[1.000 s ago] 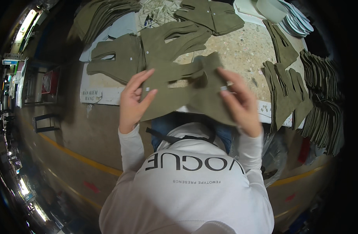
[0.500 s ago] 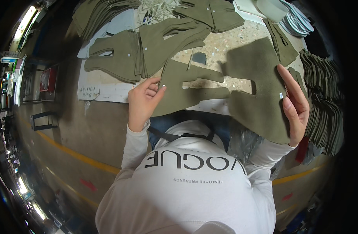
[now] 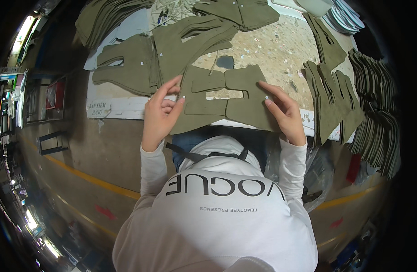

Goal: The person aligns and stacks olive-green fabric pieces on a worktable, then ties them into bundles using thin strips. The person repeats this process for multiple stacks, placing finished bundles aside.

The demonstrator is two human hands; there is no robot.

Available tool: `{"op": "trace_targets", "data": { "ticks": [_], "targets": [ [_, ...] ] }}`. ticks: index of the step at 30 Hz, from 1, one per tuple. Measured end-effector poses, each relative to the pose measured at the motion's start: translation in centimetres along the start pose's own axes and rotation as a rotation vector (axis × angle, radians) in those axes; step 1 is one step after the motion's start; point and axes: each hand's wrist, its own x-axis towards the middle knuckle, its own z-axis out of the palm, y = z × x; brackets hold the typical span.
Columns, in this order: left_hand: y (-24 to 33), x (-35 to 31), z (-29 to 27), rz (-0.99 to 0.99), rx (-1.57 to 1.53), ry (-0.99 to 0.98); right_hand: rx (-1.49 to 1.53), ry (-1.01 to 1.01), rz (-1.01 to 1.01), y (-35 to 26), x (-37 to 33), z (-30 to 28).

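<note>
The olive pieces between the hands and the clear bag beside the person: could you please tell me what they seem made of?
The olive pieces look like matte fabric, perhaps felt-like: even, sheenless faces and clean-cut edges. The clear bag looks like thin, glossy plastic film: see-through, crinkled and catching highlights.

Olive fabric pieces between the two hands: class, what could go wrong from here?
The left olive piece overhangs the table's near edge, so it might slip. It lies close to a similar olive stack, so pieces could get mixed. A small white label sits by the thumb of the right hand; rubbing might loosen it.
</note>
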Motion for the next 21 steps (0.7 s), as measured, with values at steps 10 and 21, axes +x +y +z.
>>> {"op": "trace_targets", "data": {
  "ticks": [10,21],
  "targets": [
    [0.3,-1.1,3.4,0.051,-0.048,-0.133,-0.536,0.215,-0.221,-11.2,-2.2,-7.6],
    [1.1,-1.1,3.5,-0.094,-0.174,-0.148,-0.932,0.041,-0.216,-8.3,1.3,3.9]
  ]
}}
